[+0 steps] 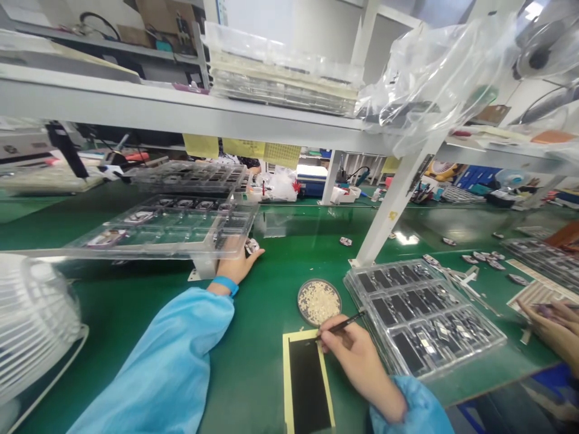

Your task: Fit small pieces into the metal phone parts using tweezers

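Two blue sleeves (167,355) flank one black panel (310,386). Your left hand (236,267) grips one small part (251,245); your right hand (357,355), one slim tool (347,322).

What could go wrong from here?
The right hand, holding a thin dark tool, is close beside the dish of small pale pieces; a bump might scatter them.

The left hand is close to the clear tray and could jog it.

The left hand (236,266) reaches out on a stretched arm (167,346), thumb extended and fingers partly hidden, while the right hand (356,351), nearer the body, angles inward with thumb and fingers pinched.
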A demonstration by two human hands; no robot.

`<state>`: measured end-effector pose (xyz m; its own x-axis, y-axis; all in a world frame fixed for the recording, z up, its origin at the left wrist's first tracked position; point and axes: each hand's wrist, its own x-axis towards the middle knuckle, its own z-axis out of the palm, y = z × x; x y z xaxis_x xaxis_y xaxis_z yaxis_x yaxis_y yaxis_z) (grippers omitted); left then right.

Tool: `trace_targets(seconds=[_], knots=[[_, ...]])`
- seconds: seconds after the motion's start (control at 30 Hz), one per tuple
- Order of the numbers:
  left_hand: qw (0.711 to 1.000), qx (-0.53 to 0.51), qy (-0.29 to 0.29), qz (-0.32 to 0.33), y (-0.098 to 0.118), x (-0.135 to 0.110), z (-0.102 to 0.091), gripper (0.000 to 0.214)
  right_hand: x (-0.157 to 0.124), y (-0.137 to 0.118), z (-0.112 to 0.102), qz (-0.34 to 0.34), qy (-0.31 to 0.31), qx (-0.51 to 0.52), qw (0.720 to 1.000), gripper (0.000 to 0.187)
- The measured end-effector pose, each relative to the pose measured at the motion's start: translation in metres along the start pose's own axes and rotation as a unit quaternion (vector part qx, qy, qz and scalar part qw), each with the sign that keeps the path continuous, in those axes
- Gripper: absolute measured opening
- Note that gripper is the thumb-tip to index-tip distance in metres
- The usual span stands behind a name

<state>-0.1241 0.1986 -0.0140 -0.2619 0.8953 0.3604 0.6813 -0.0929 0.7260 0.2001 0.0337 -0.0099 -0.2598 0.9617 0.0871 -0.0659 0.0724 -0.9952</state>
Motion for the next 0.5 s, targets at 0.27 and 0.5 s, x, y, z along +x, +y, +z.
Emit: trace_targets(seconds=[0.27, 0.5], knots=[[0.946, -0.270, -0.168, -0.057, 0.052, -0.128, -0.003, 0.058, 0.023, 0.011, 0.031, 0.041, 0.004, 0.000, 0.999, 0.040], [0.940, -0.110, -0.323, -0.012, 0.070, -0.172, -0.031, 0.051, 0.020, 0.019, 0.026, 0.033, -0.009, -0.068, 0.997, 0.026]])
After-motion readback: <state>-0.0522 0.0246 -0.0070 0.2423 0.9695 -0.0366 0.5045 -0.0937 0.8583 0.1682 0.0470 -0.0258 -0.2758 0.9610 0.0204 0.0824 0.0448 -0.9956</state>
